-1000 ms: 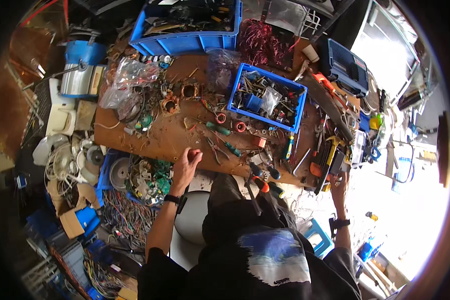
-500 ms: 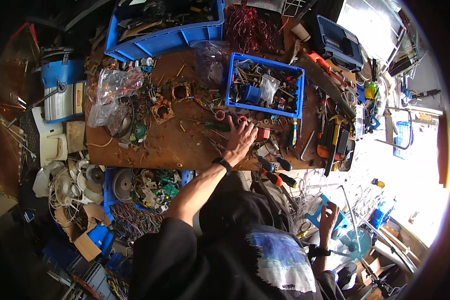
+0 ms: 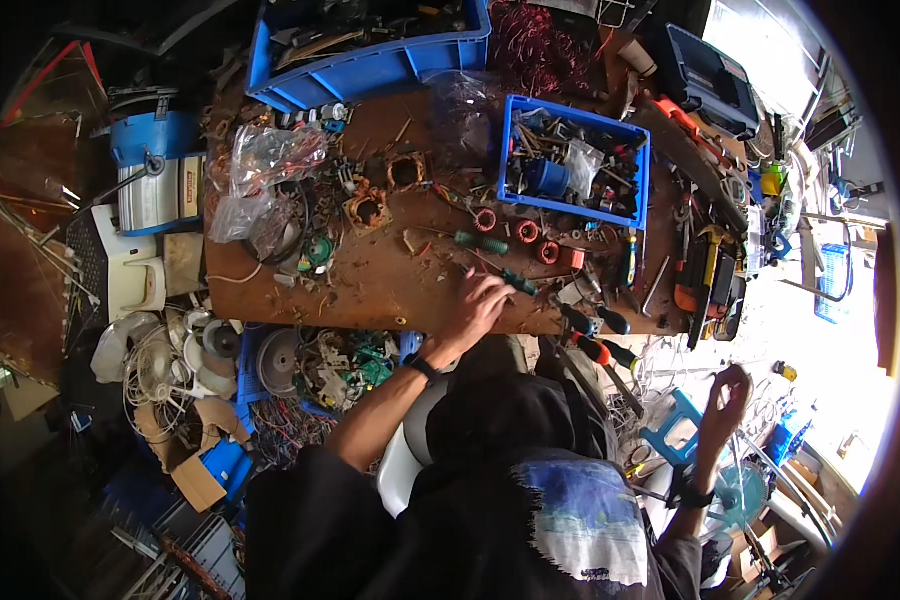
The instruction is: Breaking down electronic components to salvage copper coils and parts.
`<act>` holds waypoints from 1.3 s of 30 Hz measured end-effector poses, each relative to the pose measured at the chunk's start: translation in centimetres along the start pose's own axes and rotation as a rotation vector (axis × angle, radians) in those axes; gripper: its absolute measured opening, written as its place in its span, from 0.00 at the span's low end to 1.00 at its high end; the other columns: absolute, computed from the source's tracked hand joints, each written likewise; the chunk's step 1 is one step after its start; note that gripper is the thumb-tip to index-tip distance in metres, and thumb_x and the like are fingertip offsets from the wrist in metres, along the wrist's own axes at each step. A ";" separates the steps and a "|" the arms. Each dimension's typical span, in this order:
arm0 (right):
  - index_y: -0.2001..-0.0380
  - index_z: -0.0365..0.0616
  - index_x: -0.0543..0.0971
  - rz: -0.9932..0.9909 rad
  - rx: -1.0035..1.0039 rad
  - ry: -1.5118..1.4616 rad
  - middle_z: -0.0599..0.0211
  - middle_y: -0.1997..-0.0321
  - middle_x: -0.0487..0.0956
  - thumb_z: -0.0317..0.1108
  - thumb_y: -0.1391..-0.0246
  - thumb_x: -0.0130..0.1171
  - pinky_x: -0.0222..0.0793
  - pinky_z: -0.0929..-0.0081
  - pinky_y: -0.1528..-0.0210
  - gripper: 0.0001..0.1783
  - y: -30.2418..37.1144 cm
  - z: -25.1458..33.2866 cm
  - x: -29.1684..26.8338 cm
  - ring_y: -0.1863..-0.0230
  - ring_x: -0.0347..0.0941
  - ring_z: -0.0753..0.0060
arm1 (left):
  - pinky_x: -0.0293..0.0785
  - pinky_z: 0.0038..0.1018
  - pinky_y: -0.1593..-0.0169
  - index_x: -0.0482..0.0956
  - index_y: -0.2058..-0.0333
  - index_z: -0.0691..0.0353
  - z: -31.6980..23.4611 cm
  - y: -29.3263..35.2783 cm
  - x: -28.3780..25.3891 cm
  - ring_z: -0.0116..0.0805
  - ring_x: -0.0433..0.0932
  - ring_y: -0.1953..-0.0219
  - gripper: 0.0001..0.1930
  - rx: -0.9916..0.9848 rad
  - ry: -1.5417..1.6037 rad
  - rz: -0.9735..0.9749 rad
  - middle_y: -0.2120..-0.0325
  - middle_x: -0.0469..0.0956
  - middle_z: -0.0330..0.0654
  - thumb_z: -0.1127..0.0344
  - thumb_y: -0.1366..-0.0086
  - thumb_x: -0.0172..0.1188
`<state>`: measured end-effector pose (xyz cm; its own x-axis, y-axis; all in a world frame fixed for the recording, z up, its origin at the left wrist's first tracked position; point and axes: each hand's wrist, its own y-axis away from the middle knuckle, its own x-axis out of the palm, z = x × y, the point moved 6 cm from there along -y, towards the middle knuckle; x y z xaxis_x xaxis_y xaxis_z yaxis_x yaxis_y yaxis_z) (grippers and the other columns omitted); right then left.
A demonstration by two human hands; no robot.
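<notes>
My left hand (image 3: 475,308) is over the front part of the brown workbench (image 3: 370,295), fingers stretched toward a green handle (image 3: 518,283); whether they touch it is unclear. Beyond it lies a green-handled screwdriver (image 3: 482,242). Farther back are three reddish wire-wound ring coils, one (image 3: 485,219) left of the other two (image 3: 526,231). A small red block (image 3: 572,258) sits to their right. My right hand (image 3: 722,415) is raised off the bench's right front corner, fingers curled into a ring; what they hold, if anything, cannot be made out.
A blue crate of small parts (image 3: 645,180) stands at the back, a larger blue bin (image 3: 375,70) behind it. Several screwdriver handles (image 3: 592,348) jut past the front edge. Hand tools (image 3: 708,280) crowd the right end; plastic bags (image 3: 270,165) and motor parts (image 3: 368,210) lie left.
My left hand has drawn back from the coils toward the bench's front edge, uncovering them. My right hand has risen, its fingers now curled together. The view has shifted, moving the scene rightward.
</notes>
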<state>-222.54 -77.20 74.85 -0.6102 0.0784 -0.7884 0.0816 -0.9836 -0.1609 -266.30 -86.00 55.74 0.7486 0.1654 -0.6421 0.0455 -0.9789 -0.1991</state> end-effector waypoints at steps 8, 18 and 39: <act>0.66 0.36 0.77 0.213 -0.671 -0.129 0.56 0.63 0.77 0.13 0.53 0.58 0.73 0.64 0.57 0.11 -7.6 24.9 0.3 0.62 0.75 0.56 | 0.75 0.38 0.50 0.80 0.55 0.62 1.7 15.4 -7.0 0.49 0.78 0.55 0.10 -0.459 -0.067 -0.022 0.61 0.79 0.47 0.70 0.34 0.62; 0.43 0.58 0.72 0.733 -1.044 -0.470 0.51 0.56 0.76 0.18 0.47 0.65 0.78 0.52 0.60 0.30 -7.7 32.1 -2.1 0.58 0.72 0.54 | 0.76 0.37 0.56 0.81 0.54 0.64 -1.5 32.8 -4.4 0.45 0.80 0.62 0.11 -0.993 -0.070 -0.121 0.65 0.80 0.49 0.71 0.34 0.62; 0.57 0.39 0.76 0.564 -0.257 -0.068 0.54 0.66 0.78 0.14 0.55 0.63 0.73 0.67 0.66 0.20 2.4 29.3 7.8 0.68 0.77 0.61 | 0.78 0.39 0.63 0.82 0.61 0.58 16.0 16.1 -6.3 0.42 0.84 0.70 0.13 -0.852 0.039 -0.054 0.72 0.84 0.42 0.56 0.36 0.67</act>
<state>-250.26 -83.67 85.71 -0.4657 -0.4609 -0.7554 0.5882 -0.7990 0.1249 -280.87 -100.94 44.77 0.7523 0.2255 -0.6191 0.5523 -0.7282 0.4058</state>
